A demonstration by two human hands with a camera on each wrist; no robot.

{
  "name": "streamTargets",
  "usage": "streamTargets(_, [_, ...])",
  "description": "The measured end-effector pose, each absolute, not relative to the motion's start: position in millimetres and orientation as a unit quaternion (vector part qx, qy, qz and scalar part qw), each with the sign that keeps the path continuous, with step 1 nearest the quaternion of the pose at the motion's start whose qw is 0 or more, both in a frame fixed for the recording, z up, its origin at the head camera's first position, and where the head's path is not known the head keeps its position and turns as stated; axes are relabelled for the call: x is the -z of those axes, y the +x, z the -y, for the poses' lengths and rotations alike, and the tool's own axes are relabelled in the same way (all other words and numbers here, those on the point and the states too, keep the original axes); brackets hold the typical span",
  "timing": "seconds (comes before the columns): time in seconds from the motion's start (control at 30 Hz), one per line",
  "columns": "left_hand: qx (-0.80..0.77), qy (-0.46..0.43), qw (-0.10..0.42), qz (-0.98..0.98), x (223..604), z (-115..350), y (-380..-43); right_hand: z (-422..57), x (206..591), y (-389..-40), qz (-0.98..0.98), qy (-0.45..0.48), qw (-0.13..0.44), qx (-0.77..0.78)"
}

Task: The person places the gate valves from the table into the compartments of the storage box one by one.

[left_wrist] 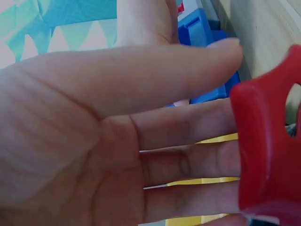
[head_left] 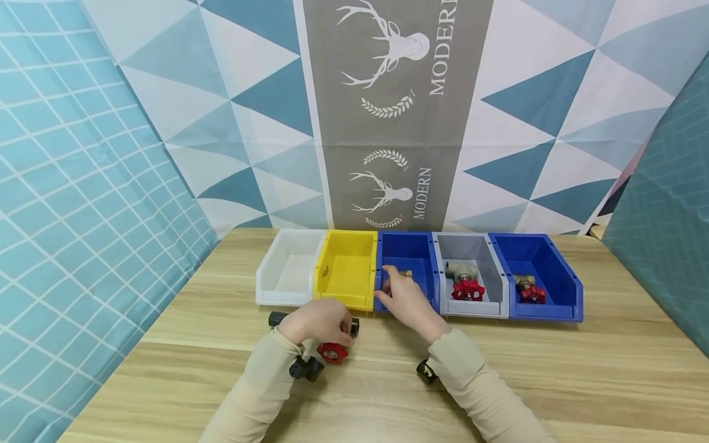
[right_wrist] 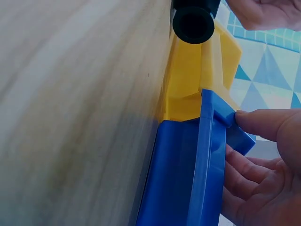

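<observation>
My left hand (head_left: 324, 320) is over a black pipe (head_left: 278, 318) with a red handwheel (head_left: 332, 352) on the table. In the left wrist view its thumb is straight and apart from the handwheel (left_wrist: 270, 136); the fingers run straight behind it, their tips hidden. The right hand (head_left: 407, 299) reaches over the front of the middle blue bin (head_left: 407, 243), with no object seen between its fingers. In the right wrist view its thumb touches the rim of the blue bin (right_wrist: 207, 141). A brass fitting (head_left: 407, 273) lies inside, partly hidden.
Left of the blue bin stand a yellow bin (head_left: 350, 252) and a white bin (head_left: 288, 237). To its right, a grey bin (head_left: 495, 283) holds a grey valve with a red wheel (head_left: 467, 289). Another blue bin (head_left: 562, 271) holds a brass valve (head_left: 528, 289). Patterned cloth (head_left: 266, 92) hangs behind.
</observation>
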State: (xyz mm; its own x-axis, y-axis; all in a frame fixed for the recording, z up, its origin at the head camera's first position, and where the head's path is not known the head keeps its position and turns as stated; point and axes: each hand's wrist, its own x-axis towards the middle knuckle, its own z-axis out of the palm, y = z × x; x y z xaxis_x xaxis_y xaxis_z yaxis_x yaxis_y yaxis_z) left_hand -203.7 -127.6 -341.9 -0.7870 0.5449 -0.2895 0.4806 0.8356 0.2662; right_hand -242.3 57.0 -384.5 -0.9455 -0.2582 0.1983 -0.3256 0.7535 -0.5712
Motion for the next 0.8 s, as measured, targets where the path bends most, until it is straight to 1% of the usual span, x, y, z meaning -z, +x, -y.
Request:
streamTargets(0.2, [-0.094,0.263,0.211,-0.937,342.0,126.0,-201.9,-57.9,385.1,-241.9,0.933,0.154,0.051,-0.322])
streamTargets(0.37, [-0.083,0.27,0.214,-0.935,341.9,124.7,-200.3,-58.6,385.1,-241.7,0.932,0.155,0.05,-0.324])
streamTargets(0.8, [-0.085,0.253,0.222,-0.938,340.5,124.5,-197.8,-57.4,384.3,-241.1,0.93,0.159,0.043,-0.328])
